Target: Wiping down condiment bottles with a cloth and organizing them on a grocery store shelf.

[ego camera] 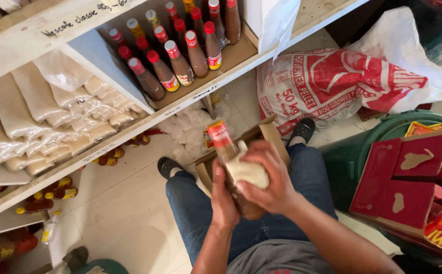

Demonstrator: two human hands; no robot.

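Shop shelf (129, 127) ahead, sauce bottles (180, 61) above; hands: left (223, 198) grips bottle (226, 147), right (266, 180) presses cloth (246, 170).

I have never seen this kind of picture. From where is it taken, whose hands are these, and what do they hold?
There is no machine here. The single picture comes from a camera worn on a person's head, looking down, so you see that person's own arms, jeans and shoes. The left hand grips a brown bottle with a red cap from below. The right hand presses a white cloth against the bottle's side. Under the hands is an open cardboard box on the pale floor. On the white shelf above stand more brown bottles with red caps, and beside them lie clear bags of pale powder. At right sit a printed sack and a red carton.
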